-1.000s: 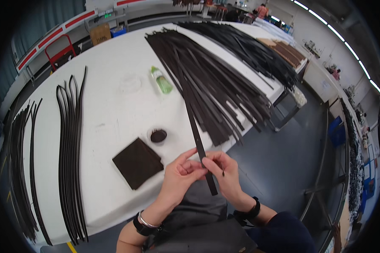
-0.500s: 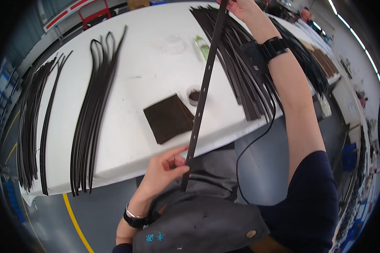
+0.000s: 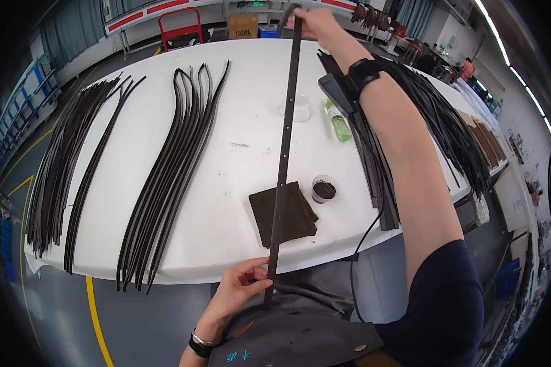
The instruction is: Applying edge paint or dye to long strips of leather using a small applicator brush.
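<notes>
A long dark strip with small holes [image 3: 286, 140] stretches lengthwise between my hands. My right hand [image 3: 312, 23], high up at the far end, is closed on it, with my arm reaching over the right bundles. My left hand [image 3: 248, 281] pinches the strip near its lower end, beside the table's front edge. Beneath the strip lies a folded dark brown cloth [image 3: 260, 214]; beside that stands a cup of dark substance [image 3: 324, 191]. A green bottle [image 3: 338, 122] lies farther back, near a clear round item [image 3: 301, 107] partly behind the strip.
Bundles of dark strips lie on the white table [image 3: 232, 85] at far left [image 3: 61, 165], center left [image 3: 165, 177] and right [image 3: 431, 122], beside brown pieces [image 3: 483, 137]. A black cable hangs over the front edge. Behind are a red trolley [image 3: 180, 24] and cardboard box [image 3: 243, 24].
My right hand has moved up and away to the far end, stretching the strip out lengthwise; my left hand stays low on its near end. The view has also shifted.
</notes>
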A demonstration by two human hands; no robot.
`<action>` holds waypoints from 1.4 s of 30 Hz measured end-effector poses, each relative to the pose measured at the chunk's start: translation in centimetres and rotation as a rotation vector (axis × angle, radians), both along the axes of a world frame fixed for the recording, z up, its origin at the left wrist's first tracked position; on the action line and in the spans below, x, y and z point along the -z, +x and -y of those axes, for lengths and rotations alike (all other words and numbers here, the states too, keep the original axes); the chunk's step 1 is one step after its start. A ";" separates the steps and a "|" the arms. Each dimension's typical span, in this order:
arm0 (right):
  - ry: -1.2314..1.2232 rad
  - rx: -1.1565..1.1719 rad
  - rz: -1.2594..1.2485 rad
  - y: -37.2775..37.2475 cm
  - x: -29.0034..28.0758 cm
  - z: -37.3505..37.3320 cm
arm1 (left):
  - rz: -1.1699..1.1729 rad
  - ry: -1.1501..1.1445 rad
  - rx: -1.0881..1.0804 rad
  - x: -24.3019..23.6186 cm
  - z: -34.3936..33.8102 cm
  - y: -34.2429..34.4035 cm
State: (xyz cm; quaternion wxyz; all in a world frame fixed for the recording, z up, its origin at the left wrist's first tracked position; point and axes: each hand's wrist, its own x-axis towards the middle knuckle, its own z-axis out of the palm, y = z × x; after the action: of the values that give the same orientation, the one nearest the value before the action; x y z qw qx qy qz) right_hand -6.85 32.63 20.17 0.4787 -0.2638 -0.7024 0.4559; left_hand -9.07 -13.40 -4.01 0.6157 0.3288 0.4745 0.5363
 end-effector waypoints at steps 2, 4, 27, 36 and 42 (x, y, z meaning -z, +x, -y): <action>0.266 0.331 0.519 -0.4 1.7 -0.2 | 0.020 0.014 0.007 0.4 -0.3 -0.1; 0.575 0.199 0.623 0.8 3.6 1.2 | 0.044 -0.009 0.004 0.5 -0.7 -0.3; 0.124 -0.286 0.393 17.2 24.4 34.7 | -0.463 -0.107 0.271 1.0 -2.7 0.0; 0.245 -0.143 0.362 18.3 27.3 34.0 | 0.298 0.055 -0.002 -2.7 -9.9 0.1; 0.243 -0.101 0.411 21.8 21.0 27.7 | 0.584 0.100 -0.069 0.7 -11.9 0.9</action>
State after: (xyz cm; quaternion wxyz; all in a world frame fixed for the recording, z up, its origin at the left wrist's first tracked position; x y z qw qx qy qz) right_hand 14.94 4.93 -0.87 0.3305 -0.2560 -0.8470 0.3283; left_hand -8.20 -1.52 -4.70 0.6905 0.1743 0.2611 0.6517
